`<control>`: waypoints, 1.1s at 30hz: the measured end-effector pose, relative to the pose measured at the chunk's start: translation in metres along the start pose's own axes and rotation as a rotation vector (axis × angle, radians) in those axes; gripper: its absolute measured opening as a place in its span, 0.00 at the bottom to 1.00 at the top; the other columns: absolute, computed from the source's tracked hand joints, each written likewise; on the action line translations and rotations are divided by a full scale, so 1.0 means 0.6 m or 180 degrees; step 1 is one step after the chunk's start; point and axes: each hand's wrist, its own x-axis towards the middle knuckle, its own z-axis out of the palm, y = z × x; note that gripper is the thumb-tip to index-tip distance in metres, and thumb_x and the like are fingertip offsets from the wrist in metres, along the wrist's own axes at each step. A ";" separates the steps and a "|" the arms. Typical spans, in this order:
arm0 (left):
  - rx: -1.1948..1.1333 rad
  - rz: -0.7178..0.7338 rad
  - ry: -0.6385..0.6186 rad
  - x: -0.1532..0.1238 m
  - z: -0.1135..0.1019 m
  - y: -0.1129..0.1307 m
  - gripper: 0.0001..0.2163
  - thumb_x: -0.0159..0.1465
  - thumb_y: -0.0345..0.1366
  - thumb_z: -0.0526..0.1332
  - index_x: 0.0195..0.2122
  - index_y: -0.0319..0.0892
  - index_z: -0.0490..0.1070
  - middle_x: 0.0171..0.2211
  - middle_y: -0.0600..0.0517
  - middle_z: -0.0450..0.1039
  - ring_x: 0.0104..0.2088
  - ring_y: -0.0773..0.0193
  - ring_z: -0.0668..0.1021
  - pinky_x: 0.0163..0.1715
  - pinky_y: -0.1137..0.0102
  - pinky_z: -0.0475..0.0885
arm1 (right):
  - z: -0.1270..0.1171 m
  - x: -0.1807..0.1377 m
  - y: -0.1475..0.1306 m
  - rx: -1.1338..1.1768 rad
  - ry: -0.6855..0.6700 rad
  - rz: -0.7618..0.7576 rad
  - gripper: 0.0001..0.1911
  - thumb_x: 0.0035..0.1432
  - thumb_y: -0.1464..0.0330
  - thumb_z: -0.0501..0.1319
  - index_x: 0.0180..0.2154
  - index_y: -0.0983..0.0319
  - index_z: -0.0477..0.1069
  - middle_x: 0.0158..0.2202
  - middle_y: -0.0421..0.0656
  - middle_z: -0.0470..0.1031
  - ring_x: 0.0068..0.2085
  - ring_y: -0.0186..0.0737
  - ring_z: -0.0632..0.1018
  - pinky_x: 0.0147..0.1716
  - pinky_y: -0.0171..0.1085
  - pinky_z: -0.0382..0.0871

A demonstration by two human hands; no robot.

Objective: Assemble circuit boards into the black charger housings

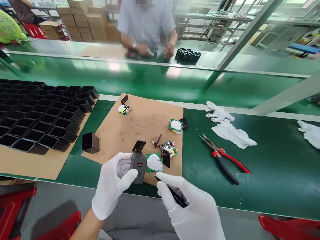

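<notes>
Gloved in white, my left hand grips a black charger housing with a port slot in its face. A small black cap tilts up from the housing's top. My right hand, gloved too, holds black tweezers marked with white letters, their fine tip near the housing. Just beyond the hands lies a green circuit board with a white pad. Beside it are another board with components and a black end piece. An upright black housing stands to the left.
Rows of black housings fill the left on cardboard. Brown paper bears more boards. Pliers and white gloves lie to the right. A metal post slants at right. Across the bench, a person works.
</notes>
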 end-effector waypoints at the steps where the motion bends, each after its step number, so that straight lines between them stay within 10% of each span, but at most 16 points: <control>1: 0.0019 0.0021 -0.0009 0.000 0.000 0.001 0.15 0.58 0.39 0.68 0.44 0.38 0.78 0.40 0.41 0.88 0.40 0.50 0.90 0.41 0.62 0.88 | 0.001 -0.001 -0.004 0.0017 0.0060 0.0053 0.10 0.66 0.67 0.64 0.44 0.53 0.86 0.31 0.37 0.85 0.28 0.34 0.83 0.30 0.27 0.78; 15: 0.1275 0.1045 0.0444 -0.027 0.011 -0.028 0.18 0.55 0.35 0.70 0.47 0.42 0.76 0.40 0.47 0.87 0.39 0.54 0.89 0.39 0.65 0.87 | 0.007 0.010 -0.013 -0.0792 0.0063 -0.0234 0.11 0.66 0.67 0.61 0.44 0.50 0.82 0.36 0.36 0.88 0.32 0.37 0.88 0.32 0.30 0.80; 22: 0.2046 0.1598 0.0868 -0.032 0.018 -0.034 0.20 0.54 0.39 0.70 0.47 0.43 0.73 0.37 0.50 0.83 0.34 0.55 0.87 0.33 0.65 0.84 | 0.018 0.014 -0.010 -0.1387 -0.0398 -0.0212 0.26 0.69 0.66 0.54 0.65 0.52 0.73 0.21 0.34 0.78 0.19 0.42 0.78 0.20 0.37 0.71; 33: 0.2447 0.1724 0.0997 -0.033 0.018 -0.034 0.18 0.53 0.41 0.68 0.44 0.43 0.72 0.33 0.49 0.84 0.31 0.54 0.87 0.31 0.64 0.84 | 0.019 0.009 -0.004 -0.0957 -0.0504 0.0021 0.22 0.71 0.64 0.52 0.58 0.45 0.80 0.27 0.33 0.83 0.23 0.40 0.82 0.24 0.37 0.69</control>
